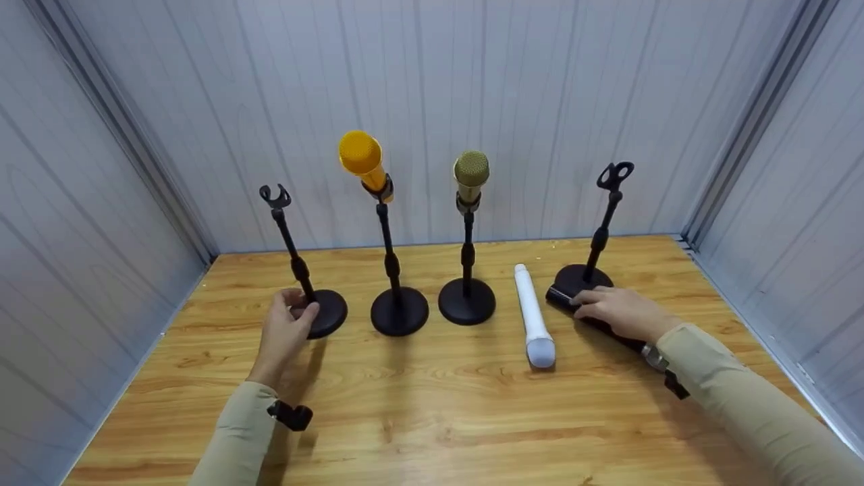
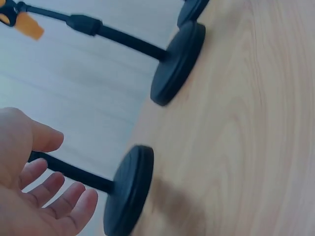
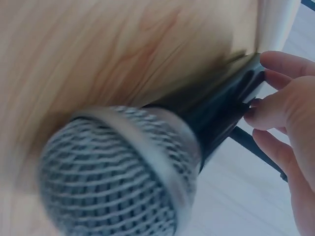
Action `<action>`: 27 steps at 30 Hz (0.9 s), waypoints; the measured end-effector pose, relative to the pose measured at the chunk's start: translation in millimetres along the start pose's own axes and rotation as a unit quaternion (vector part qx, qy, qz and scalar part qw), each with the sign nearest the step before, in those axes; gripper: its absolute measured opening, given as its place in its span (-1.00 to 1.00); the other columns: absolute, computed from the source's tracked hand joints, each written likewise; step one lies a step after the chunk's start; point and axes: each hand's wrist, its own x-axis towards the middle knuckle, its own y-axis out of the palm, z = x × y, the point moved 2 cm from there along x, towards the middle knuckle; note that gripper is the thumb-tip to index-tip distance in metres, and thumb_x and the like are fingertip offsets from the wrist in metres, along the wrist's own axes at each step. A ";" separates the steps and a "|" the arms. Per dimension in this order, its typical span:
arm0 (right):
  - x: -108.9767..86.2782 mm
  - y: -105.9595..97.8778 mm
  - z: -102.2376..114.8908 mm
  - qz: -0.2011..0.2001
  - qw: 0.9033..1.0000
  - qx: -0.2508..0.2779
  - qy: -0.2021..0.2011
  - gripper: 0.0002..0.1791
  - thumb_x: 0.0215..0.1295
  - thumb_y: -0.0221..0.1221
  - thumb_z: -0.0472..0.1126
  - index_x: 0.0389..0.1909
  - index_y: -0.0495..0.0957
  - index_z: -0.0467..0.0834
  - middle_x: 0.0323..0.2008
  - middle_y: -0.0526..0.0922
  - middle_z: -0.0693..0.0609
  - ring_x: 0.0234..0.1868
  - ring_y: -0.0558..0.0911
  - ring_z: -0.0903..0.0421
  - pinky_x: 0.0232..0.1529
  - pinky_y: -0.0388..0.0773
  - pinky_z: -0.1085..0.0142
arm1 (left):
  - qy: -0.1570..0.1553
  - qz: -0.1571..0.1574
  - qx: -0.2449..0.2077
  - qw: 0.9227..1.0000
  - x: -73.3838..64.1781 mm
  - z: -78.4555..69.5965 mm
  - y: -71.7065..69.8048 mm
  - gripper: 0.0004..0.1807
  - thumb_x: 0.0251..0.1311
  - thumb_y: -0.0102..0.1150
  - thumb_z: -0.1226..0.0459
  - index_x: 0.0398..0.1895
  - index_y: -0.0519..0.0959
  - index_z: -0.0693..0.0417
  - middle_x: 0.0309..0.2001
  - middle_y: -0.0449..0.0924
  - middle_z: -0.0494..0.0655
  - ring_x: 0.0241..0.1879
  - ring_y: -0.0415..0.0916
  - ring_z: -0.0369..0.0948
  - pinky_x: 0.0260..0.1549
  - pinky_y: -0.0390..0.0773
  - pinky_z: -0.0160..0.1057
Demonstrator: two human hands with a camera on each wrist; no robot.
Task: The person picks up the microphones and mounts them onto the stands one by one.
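Observation:
My left hand [image 1: 287,331] is beside the leftmost black microphone stand [image 1: 326,314], whose top clip is bare. In the left wrist view, the thumb and loosely bent fingers [image 2: 81,206] are spread apart near the pole, with nothing gripped. At the right, my right hand [image 1: 624,314] holds a black microphone [image 1: 559,297] by its tail end, close to the round base of the rightmost stand [image 1: 584,275]. That microphone's silver mesh head [image 3: 118,172] faces the camera in the right wrist view. In the head view, the hand and sleeve hide part of its body.
A yellow microphone [image 1: 361,155] and a gold microphone [image 1: 471,170] sit in the clips of the two middle stands. A white microphone [image 1: 532,307] lies on the wooden table [image 1: 418,418], left of my right hand. Pale panel walls [image 1: 432,81] enclose the back and sides.

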 end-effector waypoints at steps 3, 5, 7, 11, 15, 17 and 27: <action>-2.1 -1.9 -0.2 0.014 0.999 -0.030 -0.013 -0.66 0.26 0.29 -0.50 -0.04 0.74 -0.10 0.16 0.62 -0.12 0.06 0.64 -0.15 -0.02 0.64 -0.05 | -0.019 0.005 -0.003 1.000 4.8 7.3 -2.7 -0.37 0.49 0.08 0.20 0.45 0.12 0.31 0.34 0.25 0.33 0.26 0.41 0.15 0.11 0.51 0.03; -3.6 -3.6 0.2 0.028 0.998 -0.052 -0.022 -0.61 0.23 0.31 -0.50 0.01 0.73 -0.08 0.21 0.59 -0.11 0.08 0.63 -0.15 -0.04 0.65 -0.04 | -0.030 0.015 0.004 0.999 8.6 11.3 -3.7 -0.32 0.49 0.07 0.21 0.49 0.06 0.33 0.37 0.18 0.38 0.29 0.36 0.20 0.17 0.46 0.11; -4.9 -5.2 0.6 0.043 0.996 -0.077 -0.029 -0.52 0.19 0.33 -0.52 0.09 0.70 -0.04 0.28 0.55 -0.09 0.12 0.61 -0.17 -0.06 0.65 -0.03 | -0.036 0.023 0.014 0.999 12.4 14.3 -4.1 -0.31 0.49 0.06 0.22 0.50 0.04 0.33 0.38 0.16 0.40 0.31 0.33 0.23 0.19 0.44 0.14; -5.4 -5.6 1.0 0.069 0.988 -0.132 -0.044 -0.29 0.04 0.41 -0.54 0.23 0.63 0.03 0.39 0.44 -0.09 0.17 0.58 -0.21 -0.13 0.68 0.00 | -0.021 0.029 0.048 0.998 20.2 16.4 -3.9 -0.32 0.49 0.05 0.27 0.51 0.05 0.37 0.32 0.25 0.42 0.26 0.38 0.23 0.17 0.45 0.14; -4.0 -2.0 0.7 0.070 0.982 -0.167 -0.058 -0.17 -0.08 0.49 -0.52 0.26 0.60 0.10 0.42 0.39 -0.12 0.21 0.56 -0.22 -0.21 0.69 0.04 | 0.002 0.038 0.077 0.996 25.7 15.1 -0.2 -0.31 0.49 0.03 0.30 0.54 0.01 0.34 0.26 0.34 0.38 0.21 0.41 0.20 0.17 0.43 0.16; -4.3 0.7 1.0 0.068 0.981 -0.172 -0.059 -0.15 -0.12 0.51 -0.51 0.25 0.61 0.12 0.42 0.39 -0.13 0.20 0.56 -0.21 -0.22 0.69 0.04 | 0.012 0.044 0.080 0.996 27.4 14.0 3.3 -0.28 0.50 0.02 0.30 0.56 -0.04 0.32 0.28 0.33 0.37 0.24 0.40 0.21 0.21 0.40 0.18; -6.5 7.9 1.5 0.054 0.979 -0.182 -0.076 -0.15 -0.14 0.54 -0.45 0.26 0.60 0.11 0.44 0.36 -0.16 0.30 0.48 -0.21 -0.11 0.66 0.01 | 0.043 0.050 0.122 0.990 36.0 14.4 7.7 -0.50 0.58 -0.18 0.31 0.44 0.09 0.40 0.26 0.38 0.50 0.27 0.36 0.32 0.24 0.34 0.27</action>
